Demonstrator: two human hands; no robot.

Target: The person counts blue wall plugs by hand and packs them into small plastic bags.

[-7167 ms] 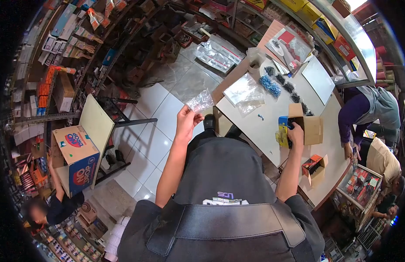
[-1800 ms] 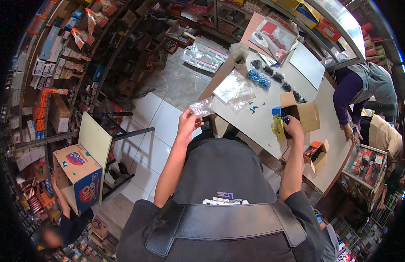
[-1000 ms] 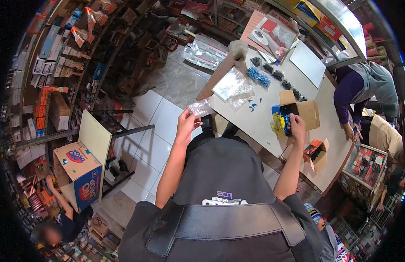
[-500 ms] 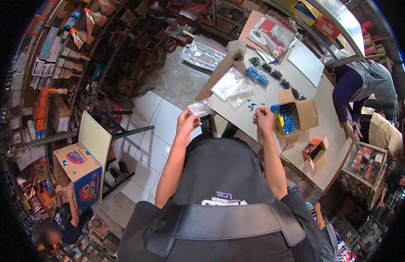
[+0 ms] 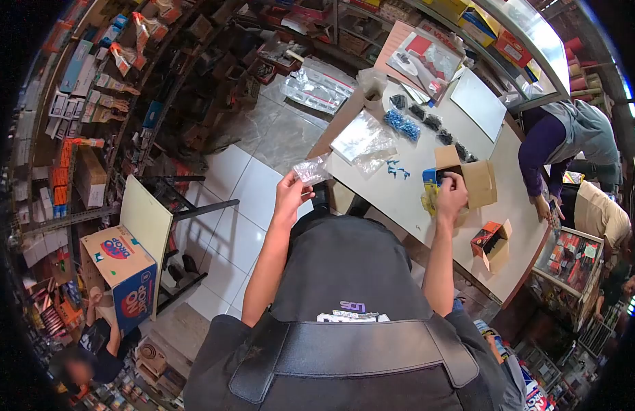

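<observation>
Small bag: a clear, crinkled plastic bag [image 5: 313, 169], held up in the air over the tiled floor, just beside the table edge.
Left hand: the left hand [image 5: 290, 195] pinches the bag's lower edge with closed fingers.
Right hand: the right hand [image 5: 452, 194] reaches into the open cardboard box [image 5: 478, 181] on the table [image 5: 413, 198]; whether its fingers hold something, I cannot tell.
Progress: the bag looks nearly empty, so the filling seems at its beginning; a few blue pieces [image 5: 395, 168] lie loose on the table.
Materials: a flat stack of shiny empty bags [image 5: 362, 140] and a heap of small blue plastic parts [image 5: 402, 125] lie further away.
Other person: a purple sleeve [image 5: 540, 154] leans on the far side.
</observation>
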